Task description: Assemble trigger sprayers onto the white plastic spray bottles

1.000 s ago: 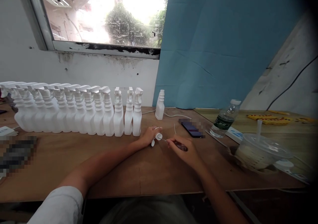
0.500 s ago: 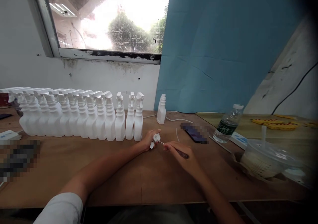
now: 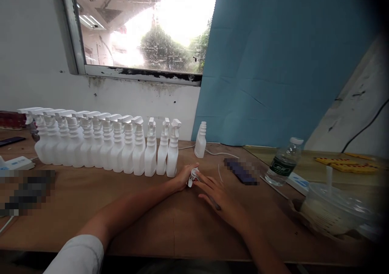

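Observation:
My left hand (image 3: 184, 176) rests on the wooden table (image 3: 146, 221) and grips a small white spray trigger head (image 3: 192, 174). Right beside it, my right hand (image 3: 216, 195) lies on the table with its fingers stretched toward the trigger head, and a thin dark tool (image 3: 214, 204) shows partly under the fingers. A lone white bottle without a head (image 3: 200, 140) stands just behind the hands. To the left runs a long row of white spray bottles with heads fitted (image 3: 103, 144).
A dark blurred flat object (image 3: 243, 172) lies right of the hands, then a clear water bottle (image 3: 283, 162) and a lidded plastic cup with a straw (image 3: 334, 209). A white cable (image 3: 219, 154) runs behind. A blurred dark item (image 3: 27, 189) sits at the left.
The camera view has tilted up and shifted. My right hand has opened its fingers flat and moved closer to the trigger head, whose thin tube no longer shows between the hands.

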Available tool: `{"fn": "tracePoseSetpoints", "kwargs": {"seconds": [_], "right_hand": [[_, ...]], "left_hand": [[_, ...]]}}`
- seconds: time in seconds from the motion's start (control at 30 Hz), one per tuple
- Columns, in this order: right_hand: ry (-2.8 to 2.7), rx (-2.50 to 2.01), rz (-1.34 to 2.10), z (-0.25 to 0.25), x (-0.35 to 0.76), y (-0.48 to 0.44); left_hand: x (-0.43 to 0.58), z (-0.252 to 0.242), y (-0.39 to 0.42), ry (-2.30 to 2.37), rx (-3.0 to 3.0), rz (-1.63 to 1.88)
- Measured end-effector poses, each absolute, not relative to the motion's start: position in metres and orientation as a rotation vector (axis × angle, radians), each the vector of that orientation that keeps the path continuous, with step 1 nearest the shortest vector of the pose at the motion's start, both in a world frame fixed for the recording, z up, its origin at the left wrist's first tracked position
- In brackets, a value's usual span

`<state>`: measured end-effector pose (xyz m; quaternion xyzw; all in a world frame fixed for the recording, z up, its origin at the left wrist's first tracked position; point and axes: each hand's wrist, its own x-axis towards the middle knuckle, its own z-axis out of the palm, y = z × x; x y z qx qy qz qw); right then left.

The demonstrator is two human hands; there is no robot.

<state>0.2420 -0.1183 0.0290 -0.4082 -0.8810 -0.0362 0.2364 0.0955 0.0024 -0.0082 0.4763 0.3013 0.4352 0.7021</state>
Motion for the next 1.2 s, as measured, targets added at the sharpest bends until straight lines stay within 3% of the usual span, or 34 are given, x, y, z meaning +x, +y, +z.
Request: {"fn": "tracePoseSetpoints", "kwargs": {"seconds": [0.4,0.9,1.2], "right_hand": [[-1.985,-1.244,0.126,0.013,0.282,-0.101],[-1.948,-1.481,0.306,0.013,0.304,-0.105],[-1.884,-1.393,0.067,0.012,0.317,-0.091]], "left_hand": [[0.101,-0.017,0.007,0.745,1.158,1.120],[0.102,-0.024,-0.011,1.052,1.874,1.182],[0.118,-0.024,-0.007,1.142,1.935,1.128]]}}
